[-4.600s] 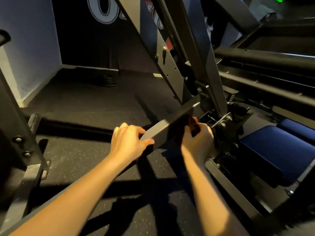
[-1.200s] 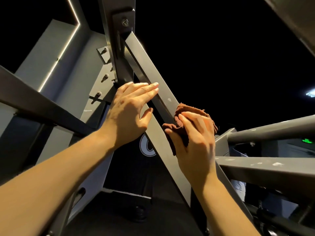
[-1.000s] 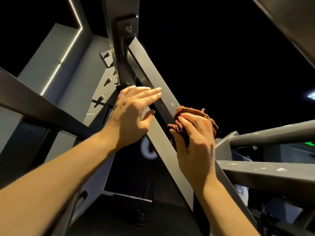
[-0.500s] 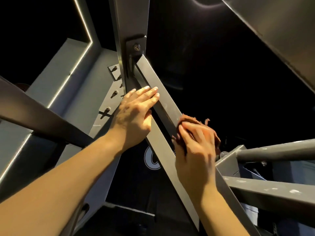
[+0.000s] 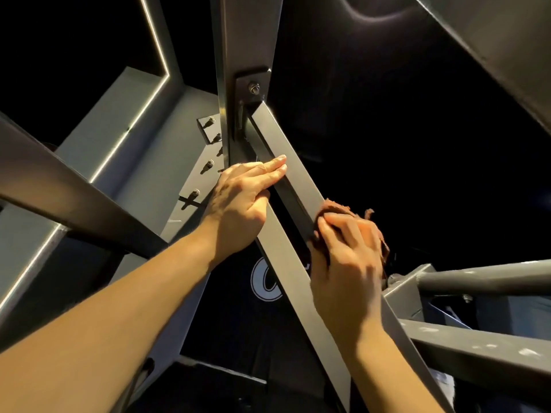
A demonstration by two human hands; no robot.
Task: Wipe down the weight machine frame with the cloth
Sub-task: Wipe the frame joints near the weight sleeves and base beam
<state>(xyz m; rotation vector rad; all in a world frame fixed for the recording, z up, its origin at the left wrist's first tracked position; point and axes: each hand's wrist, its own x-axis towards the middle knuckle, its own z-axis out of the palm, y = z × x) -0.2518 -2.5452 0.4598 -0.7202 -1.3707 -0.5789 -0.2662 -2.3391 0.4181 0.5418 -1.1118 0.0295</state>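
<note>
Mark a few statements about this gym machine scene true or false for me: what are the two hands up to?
1. The right hand holds a cloth against the slanted bar. True.
2. The left hand grips a spray bottle. False: it holds nothing, and its straight fingers lie on the slanted bar.
3. The slanted bar meets the upright post at a bolted bracket. True.
4. The cloth is white. False: it is reddish-brown.
5. The cloth sits higher on the bar than the left hand. False: it is lower down the bar.
</note>
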